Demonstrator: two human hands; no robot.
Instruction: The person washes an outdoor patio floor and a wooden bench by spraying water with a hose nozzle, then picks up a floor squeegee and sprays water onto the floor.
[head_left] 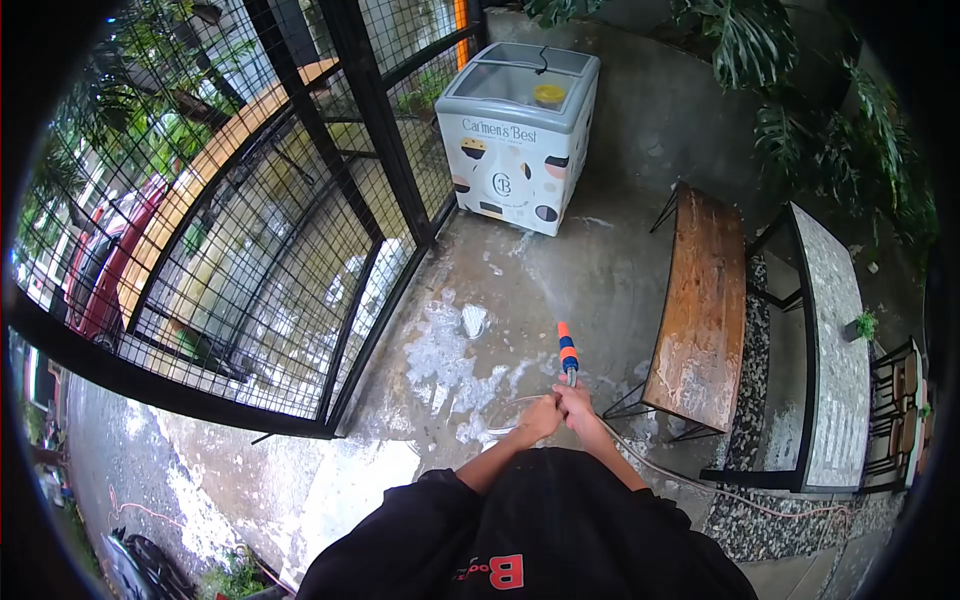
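Observation:
An orange and blue hose nozzle point(568, 350) points forward, and a faint spray leaves its tip toward the wet floor. My right hand point(573, 400) is wrapped round the lower end of the nozzle. Close beside it, my left hand point(541, 417) is closed, with the hose partly hidden by the fingers. The pale hose point(650, 463) runs from the hands to the lower right. White foam point(440, 355) lies in patches on the concrete floor point(600, 275), ahead and to the left of the hands.
A white ice cream freezer point(515, 170) stands ahead by the wall. Black mesh fencing point(300, 200) lines the left. On the right are a wet wooden bench point(700, 310), a long light-topped table point(835, 340) with a small plant point(862, 325), and chairs point(895, 400).

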